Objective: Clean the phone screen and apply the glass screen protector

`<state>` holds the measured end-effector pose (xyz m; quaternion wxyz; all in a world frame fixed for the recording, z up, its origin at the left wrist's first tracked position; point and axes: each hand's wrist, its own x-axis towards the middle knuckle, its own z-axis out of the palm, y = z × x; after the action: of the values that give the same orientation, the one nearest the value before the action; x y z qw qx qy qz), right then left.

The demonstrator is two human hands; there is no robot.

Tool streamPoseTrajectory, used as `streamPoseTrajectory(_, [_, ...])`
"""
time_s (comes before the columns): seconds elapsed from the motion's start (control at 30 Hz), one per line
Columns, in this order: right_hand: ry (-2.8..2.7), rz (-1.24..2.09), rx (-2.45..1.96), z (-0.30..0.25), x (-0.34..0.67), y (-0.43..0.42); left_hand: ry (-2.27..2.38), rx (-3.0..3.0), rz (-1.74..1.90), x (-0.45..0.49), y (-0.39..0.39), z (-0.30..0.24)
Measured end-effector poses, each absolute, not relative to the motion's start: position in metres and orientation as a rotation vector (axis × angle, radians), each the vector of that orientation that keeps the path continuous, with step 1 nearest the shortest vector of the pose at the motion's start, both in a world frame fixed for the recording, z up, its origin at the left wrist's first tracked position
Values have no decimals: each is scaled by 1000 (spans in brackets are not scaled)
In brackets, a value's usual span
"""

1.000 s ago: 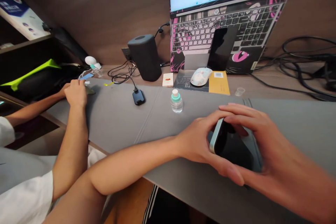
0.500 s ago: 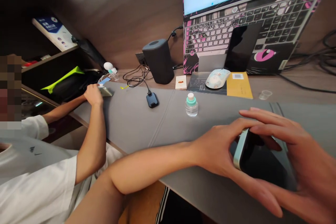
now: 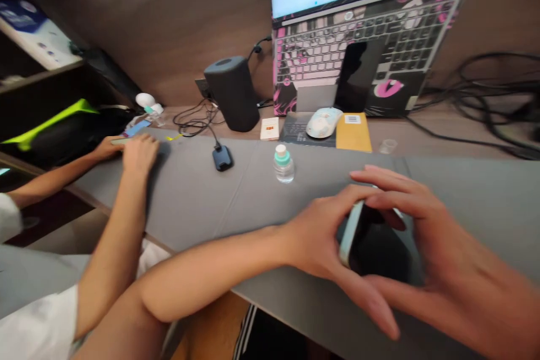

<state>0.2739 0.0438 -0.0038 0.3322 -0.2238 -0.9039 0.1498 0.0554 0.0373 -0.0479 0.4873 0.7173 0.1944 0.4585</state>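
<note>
Nearer than the clear bottle [image 3: 284, 166] and off to its right, a phone [image 3: 377, 250] is held between left hand [image 3: 318, 233] and right hand [image 3: 447, 261]. Dark glass up, pale green edge toward the left. Left hand wraps that end, forefinger over the far corner, thumb stretched along the near side. Right hand cups the opposite side, fingers meeting the left's at the far edge; both grips about as wide as the phone. Can't tell if the phone touches the grey mat [image 3: 189, 202] or is raised.

Left of the bottle and nearer: co-worker's white sleeve [image 3: 42, 320]. Bottle itself upright on the mat, mint collar, pale cap, apart from the phone. Left of it, small dark box [image 3: 222, 158] on a cable. Well left of the bottle, co-worker's hand [image 3: 141, 154], blurred.

Just behind the bottle, slightly left: small white box [image 3: 269, 129]. Behind it to the right: patterned mouse [image 3: 324, 122] on a black-and-yellow booklet [image 3: 353, 134], then small clear cup [image 3: 387, 146]. Behind-left of the bottle: black speaker [image 3: 232, 95]. Farther back, behind-right: laptop [image 3: 312, 50], screen lit, dark slab [image 3: 358, 76] before its keyboard. Far left of the bottle, blue-and-white box [image 3: 37, 36], blurred.
</note>
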Motion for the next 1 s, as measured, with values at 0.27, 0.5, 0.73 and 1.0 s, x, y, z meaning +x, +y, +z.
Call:
streamPoseTrajectory(0.27, [-2490, 436, -525, 18, 273, 37, 457, 1607, 1294, 64, 25, -48])
streamPoseTrajectory(0.5, [-2471, 553, -487, 19, 271, 35, 444, 1631, 1311, 66, 22, -40])
streamPoseTrajectory(0.73, [-2466, 590, -510, 22, 271, 35, 438, 1647, 1315, 67, 22, -40])
streamPoseTrajectory(1.0, [-2462, 577, -494, 23, 272, 33, 425, 1647, 1325, 66, 23, -38])
